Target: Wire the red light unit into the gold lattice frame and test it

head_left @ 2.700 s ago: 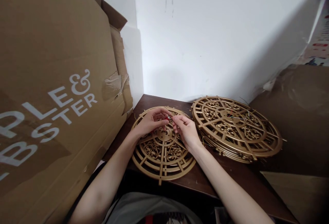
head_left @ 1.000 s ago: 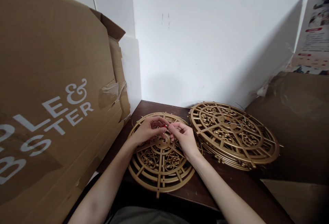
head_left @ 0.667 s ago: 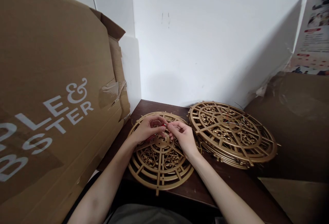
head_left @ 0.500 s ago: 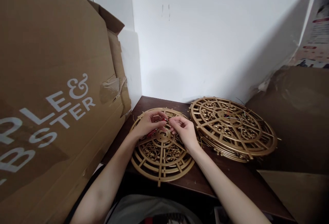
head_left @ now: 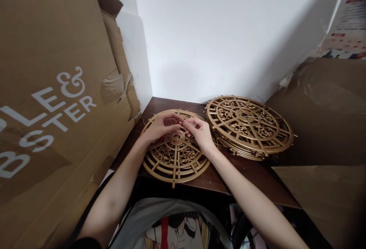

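My left hand (head_left: 161, 127) is closed, thumb and fingers curled round a thin red piece (head_left: 179, 123) whose kind I cannot make out. Fingertips of my right hand (head_left: 201, 134) are pinched together right beside it; whatever is between them is too small to name. Both hands are over the hub of a gold round openwork panel (head_left: 176, 139), which has spokes, rings and scrollwork and lies flat on another like it. My wrists and fingers hide part of its upper half.
A stack of similar gold panels (head_left: 246, 116) lies to the right on the dark brown table (head_left: 223, 182), with thin wires on top. A large cardboard box (head_left: 51, 66) stands close on the left, and more cardboard (head_left: 317, 127) on the right. The white wall (head_left: 217, 43) rises behind.
The view has tilted down and shifted a little right, so everything sits higher and further left. Both hands keep close together over the hub, with little change in their grip.
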Demonstrator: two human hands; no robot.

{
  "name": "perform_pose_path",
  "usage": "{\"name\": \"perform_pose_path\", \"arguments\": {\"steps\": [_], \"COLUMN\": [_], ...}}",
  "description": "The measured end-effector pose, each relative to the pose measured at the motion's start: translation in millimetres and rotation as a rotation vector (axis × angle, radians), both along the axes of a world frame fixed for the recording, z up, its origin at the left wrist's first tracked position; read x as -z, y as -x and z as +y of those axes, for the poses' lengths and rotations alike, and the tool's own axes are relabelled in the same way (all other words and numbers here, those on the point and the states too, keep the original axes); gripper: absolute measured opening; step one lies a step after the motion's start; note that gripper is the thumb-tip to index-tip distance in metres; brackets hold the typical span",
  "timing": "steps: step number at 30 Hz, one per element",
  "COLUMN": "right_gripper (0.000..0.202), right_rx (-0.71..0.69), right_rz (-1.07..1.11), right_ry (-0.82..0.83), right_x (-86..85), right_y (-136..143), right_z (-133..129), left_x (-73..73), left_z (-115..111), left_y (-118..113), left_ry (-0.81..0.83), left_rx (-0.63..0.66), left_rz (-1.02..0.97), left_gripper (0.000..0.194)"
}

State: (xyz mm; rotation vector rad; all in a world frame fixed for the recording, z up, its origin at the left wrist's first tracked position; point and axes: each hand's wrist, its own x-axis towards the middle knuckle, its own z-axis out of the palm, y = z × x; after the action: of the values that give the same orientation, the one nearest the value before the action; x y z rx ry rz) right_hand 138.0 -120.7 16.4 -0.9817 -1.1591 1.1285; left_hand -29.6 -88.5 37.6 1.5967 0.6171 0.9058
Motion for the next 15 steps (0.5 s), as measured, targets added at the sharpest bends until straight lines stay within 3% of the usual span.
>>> {"name": "perform_pose_path", "arguments": {"steps": [15], "right_gripper": [0.034], "right_rx": [-0.005], "right_rz": [0.009], "right_ry": [-0.037], "right_x": [-6.3], "right_y": [1.7], "right_z": [-4.4], "left_x": [-0.3], "left_z": [-0.3], "left_y": [0.9], "left_ry": [-0.025], "left_rx": [-0.01], "left_rz": [-0.01], "left_gripper": [0.025]}}
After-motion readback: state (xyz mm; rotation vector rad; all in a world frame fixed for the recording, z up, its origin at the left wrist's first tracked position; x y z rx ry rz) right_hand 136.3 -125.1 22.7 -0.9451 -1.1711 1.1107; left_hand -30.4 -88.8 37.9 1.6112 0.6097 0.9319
